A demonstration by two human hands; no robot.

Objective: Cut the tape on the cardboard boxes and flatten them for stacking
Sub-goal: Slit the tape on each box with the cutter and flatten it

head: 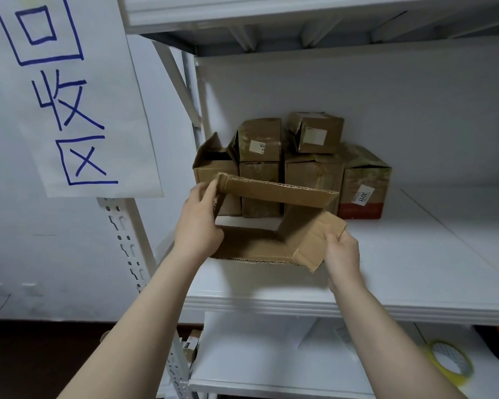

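An opened brown cardboard box is held above the front of the white shelf, its tube shape half collapsed with flaps loose. My left hand grips its left end, thumb over the upper edge. My right hand pinches the lower right flap. Behind it, a cluster of several taped brown boxes stands at the back of the shelf, two of them stacked on top.
A red-bottomed box sits at the cluster's right. A paper sign with blue writing hangs on the left upright. On the shelf below lie a yellow tape roll, white papers and a small box.
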